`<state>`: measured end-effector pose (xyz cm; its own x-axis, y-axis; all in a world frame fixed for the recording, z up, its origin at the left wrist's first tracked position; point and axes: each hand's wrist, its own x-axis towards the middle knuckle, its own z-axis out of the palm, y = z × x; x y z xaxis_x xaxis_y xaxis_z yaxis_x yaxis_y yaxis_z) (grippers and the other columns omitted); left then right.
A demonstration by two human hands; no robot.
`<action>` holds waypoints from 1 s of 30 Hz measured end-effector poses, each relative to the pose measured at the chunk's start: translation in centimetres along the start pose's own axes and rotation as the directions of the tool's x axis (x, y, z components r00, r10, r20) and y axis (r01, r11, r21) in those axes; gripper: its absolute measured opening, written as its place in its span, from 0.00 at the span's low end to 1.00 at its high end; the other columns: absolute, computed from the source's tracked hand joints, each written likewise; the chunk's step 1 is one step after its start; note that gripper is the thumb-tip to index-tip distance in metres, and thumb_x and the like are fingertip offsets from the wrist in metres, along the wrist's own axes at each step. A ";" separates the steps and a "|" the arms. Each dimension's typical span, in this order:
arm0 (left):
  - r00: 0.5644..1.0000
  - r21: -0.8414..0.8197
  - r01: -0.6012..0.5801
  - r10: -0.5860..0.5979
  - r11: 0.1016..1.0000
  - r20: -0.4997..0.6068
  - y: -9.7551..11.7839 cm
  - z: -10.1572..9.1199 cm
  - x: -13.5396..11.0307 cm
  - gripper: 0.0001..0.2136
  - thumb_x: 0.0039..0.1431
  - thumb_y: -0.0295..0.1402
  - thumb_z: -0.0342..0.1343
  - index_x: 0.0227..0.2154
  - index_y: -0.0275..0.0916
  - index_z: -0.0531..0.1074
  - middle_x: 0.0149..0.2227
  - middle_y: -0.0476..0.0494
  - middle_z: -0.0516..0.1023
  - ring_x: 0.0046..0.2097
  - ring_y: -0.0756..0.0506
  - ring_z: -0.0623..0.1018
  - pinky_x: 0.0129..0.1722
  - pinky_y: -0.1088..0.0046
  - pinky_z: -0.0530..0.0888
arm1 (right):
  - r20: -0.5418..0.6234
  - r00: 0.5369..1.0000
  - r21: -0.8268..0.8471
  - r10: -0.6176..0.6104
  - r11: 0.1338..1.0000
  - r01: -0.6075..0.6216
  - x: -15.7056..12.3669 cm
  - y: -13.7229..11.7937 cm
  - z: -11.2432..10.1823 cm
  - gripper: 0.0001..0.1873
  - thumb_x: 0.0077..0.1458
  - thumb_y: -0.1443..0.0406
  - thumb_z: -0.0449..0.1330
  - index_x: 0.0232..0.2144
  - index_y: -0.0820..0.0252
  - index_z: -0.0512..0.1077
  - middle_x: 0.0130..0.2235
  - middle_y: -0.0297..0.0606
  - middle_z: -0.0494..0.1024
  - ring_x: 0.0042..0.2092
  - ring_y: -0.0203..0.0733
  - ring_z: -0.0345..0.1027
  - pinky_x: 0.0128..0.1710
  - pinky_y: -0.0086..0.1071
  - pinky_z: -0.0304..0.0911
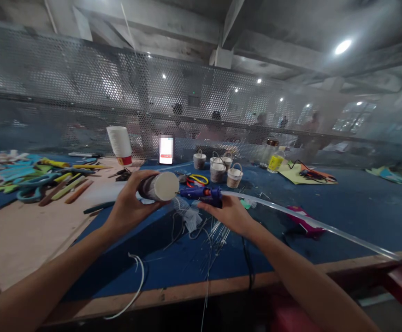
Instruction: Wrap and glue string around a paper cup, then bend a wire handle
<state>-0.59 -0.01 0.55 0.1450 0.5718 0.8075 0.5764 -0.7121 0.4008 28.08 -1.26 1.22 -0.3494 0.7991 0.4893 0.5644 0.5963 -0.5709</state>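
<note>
My left hand (132, 196) is wrapped round a paper cup (166, 186), tipped on its side with its pale round end turned to the right. In my right hand (233, 212) is a blue hot glue gun (201, 194), its nozzle at the edge of the cup's round end; whether they touch I cannot tell. A long clear glue stick (304, 219) runs out of the gun's back to the lower right. Below the hands lie a crumpled pale cloth-like piece (191, 217) and a bundle of thin wires (218, 237).
Several small handled buckets (217, 170) stand beyond the gun, near yellow-handled pliers (199, 179). A stack of paper cups (120, 144) and a lit phone (166, 150) are at the back. Scissors (37, 186) lie left, a yellow-labelled bottle (276, 161) back right. Perforated metal screen (83, 87) behind.
</note>
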 end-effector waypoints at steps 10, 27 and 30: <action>0.999 0.093 -0.043 0.045 0.995 -0.013 0.6 -0.2 0.3 0.29 0.51 0.38 0.69 0.55 0.43 0.66 0.53 0.37 0.73 0.54 0.36 0.75 0.53 0.53 0.73 | 0.050 0.999 -0.007 0.011 1.000 -0.010 0.0 0.1 -0.1 0.21 0.59 0.49 0.61 0.46 0.55 0.78 0.41 0.40 0.83 0.44 0.54 0.75 0.43 0.43 0.69; 0.995 0.160 -0.097 0.102 0.982 -0.022 0.5 -0.1 0.5 0.29 0.50 0.36 0.70 0.54 0.43 0.66 0.53 0.37 0.74 0.56 0.36 0.73 0.56 0.53 0.71 | 0.082 0.996 -0.019 0.040 0.999 -0.039 0.0 0.0 -0.3 0.20 0.59 0.48 0.61 0.44 0.54 0.79 0.37 0.39 0.82 0.41 0.52 0.75 0.37 0.39 0.68; 0.993 0.167 -0.109 0.115 0.980 -0.028 0.5 -0.1 0.5 0.29 0.50 0.36 0.70 0.54 0.43 0.66 0.52 0.38 0.74 0.55 0.37 0.74 0.55 0.53 0.71 | 0.088 0.995 -0.013 0.038 0.999 -0.037 0.1 -0.1 -0.3 0.21 0.59 0.48 0.60 0.45 0.54 0.78 0.38 0.40 0.83 0.43 0.53 0.75 0.40 0.41 0.68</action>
<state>-0.33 -0.16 1.19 0.1881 0.4744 0.8600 0.6837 -0.6919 0.2322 28.23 -1.29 1.52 -0.3923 0.8247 0.4075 0.5865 0.5655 -0.5799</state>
